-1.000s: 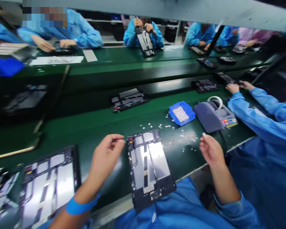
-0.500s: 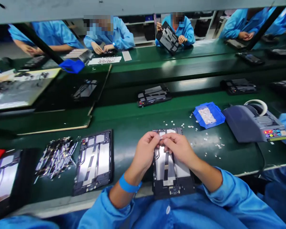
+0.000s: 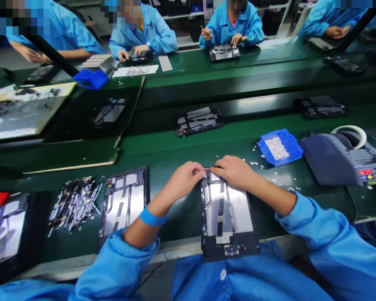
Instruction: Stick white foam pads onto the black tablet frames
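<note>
A: Where are the hands placed?

B: Both are set at the far end of the open tablet (image 3: 226, 215) lying on the green bench (image 3: 163, 154) right in front of the person. The left hand (image 3: 184, 180) is curled at the top left corner, fingertips pinched together on something too small to be made out. The right hand (image 3: 235, 171) is laid flat over the top edge, fingers pressed down on the frame. The two hands are nearly touching.

A: Which step is judged to be in hand?

B: A small part appears to be seated or pressed at that top edge. Whether it is already stuck down cannot be told.

A: What is called for next?

B: Firm, even pressure along that corner, it is judged, with the tablet kept from sliding toward the bench edge.

A: What else is seen?

B: White bits are scattered beyond the tablet, near a blue bin (image 3: 280, 147) and a tape dispenser (image 3: 341, 161). A second tablet (image 3: 123, 205) and a heap of metal strips (image 3: 75, 204) are laid to the left. Co-workers in blue coats are seated across the line.
</note>
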The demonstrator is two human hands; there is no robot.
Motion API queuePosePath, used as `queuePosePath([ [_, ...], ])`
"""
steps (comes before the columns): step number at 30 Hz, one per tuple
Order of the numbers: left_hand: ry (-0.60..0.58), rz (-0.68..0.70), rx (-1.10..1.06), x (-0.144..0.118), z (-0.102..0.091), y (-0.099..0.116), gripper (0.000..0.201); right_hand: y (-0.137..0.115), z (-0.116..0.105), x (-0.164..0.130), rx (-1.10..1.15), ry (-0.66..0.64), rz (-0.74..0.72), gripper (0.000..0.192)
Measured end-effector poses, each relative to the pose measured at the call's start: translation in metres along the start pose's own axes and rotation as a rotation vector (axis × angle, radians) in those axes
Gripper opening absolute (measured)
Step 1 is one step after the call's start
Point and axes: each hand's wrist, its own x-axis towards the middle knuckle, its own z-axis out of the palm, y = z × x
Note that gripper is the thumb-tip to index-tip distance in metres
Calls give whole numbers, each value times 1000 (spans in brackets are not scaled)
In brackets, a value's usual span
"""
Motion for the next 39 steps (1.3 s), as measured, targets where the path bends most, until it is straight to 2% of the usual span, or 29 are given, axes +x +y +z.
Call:
queuePosePath([
  [6,-116,-60,14,21,1,2,13,1,-5,-3,-38,-79,-59,30],
  [13,-130,-85,64,27,3,8,13,1,-3,-1,-30,-78,-64,26],
  [16,-138,-94,45,25,2,8,14,0,-1,-3,-4,-55,-34,25],
  [20,-125,-94,-6,24,2,8,15,-2,1,-9,18,38,96,26],
  [22,-121,-89,-15,24,2,8,15,-3,0,-10,6,72,109,28],
  [31,-116,-81,56,28,3,7,16,0,-1,-6,4,27,-43,30],
  [39,-107,-79,117,26,6,6,16,0,-3,-3,-41,-31,-73,26],
])
